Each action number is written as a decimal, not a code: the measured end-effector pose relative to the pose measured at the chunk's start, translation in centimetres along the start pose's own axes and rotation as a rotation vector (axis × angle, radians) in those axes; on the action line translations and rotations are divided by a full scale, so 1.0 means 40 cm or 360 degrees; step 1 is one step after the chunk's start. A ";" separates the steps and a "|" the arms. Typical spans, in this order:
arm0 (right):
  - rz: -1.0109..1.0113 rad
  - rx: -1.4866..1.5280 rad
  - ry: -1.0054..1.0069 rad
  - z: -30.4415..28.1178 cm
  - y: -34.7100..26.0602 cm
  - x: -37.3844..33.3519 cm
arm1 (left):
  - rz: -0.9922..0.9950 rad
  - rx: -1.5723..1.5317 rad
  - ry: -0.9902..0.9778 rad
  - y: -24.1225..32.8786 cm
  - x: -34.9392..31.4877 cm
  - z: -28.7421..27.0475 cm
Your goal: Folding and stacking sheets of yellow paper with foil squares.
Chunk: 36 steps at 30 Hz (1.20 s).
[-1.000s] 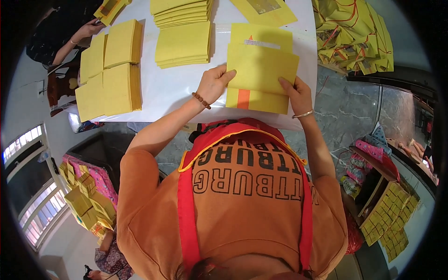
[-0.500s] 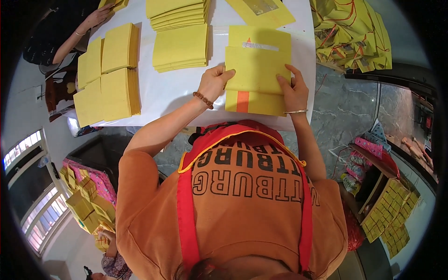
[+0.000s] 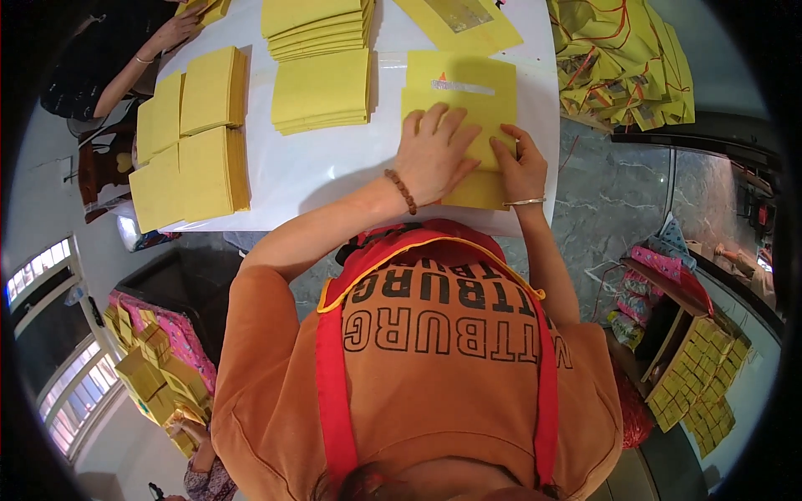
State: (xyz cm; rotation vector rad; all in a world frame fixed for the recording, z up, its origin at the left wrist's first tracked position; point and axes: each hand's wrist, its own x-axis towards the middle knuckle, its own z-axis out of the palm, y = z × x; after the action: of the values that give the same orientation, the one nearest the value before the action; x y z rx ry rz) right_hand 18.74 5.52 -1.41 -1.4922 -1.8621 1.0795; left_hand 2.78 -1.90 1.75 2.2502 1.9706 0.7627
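In front of me on the white table lies a folded yellow paper sheet (image 3: 464,69), its upper flap bearing a silvery strip and a small orange mark. My left hand (image 3: 436,154) rests flat across the folded part, fingers spread and pointing away from me. At the sheet's right edge is my right hand (image 3: 524,164), its thumb on top and curled fingers at the side, gripping that edge. The paper under my left palm is hidden. Just beyond lies another yellow sheet (image 3: 501,33) with a silvery-grey panel.
Yellow paper stacks (image 3: 322,88) stand left of my hands, with more stacks (image 3: 205,92) farther left. A co-worker's hand (image 3: 175,29) touches yellow paper at the far left. Yellow papers with red cords (image 3: 626,63) pile up at the right. The white table (image 3: 276,188) ends near my waist.
My left hand has moved from pinching the sheet's left edge to lying open across its fold, nearer the right hand. My right hand stays at the right edge.
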 end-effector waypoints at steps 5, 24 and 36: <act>0.0002 0.0094 -0.0050 0.003 -0.008 0.026 | 0.0090 0.0059 -0.0043 -0.052 -0.017 0.065; -0.0677 -0.0548 -0.0833 0.029 -0.026 -0.001 | -0.0211 -0.0461 -0.0137 -0.057 -0.032 0.109; -0.0886 -0.0600 -0.0484 0.100 0.020 0.010 | -0.0166 0.0181 -0.0470 -0.078 0.015 0.003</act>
State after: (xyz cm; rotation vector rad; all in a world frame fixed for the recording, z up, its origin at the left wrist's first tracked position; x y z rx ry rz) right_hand 15.92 4.92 -4.30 -0.9069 -2.5980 0.7387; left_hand 0.00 -0.72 0.71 2.1478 2.0106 0.2942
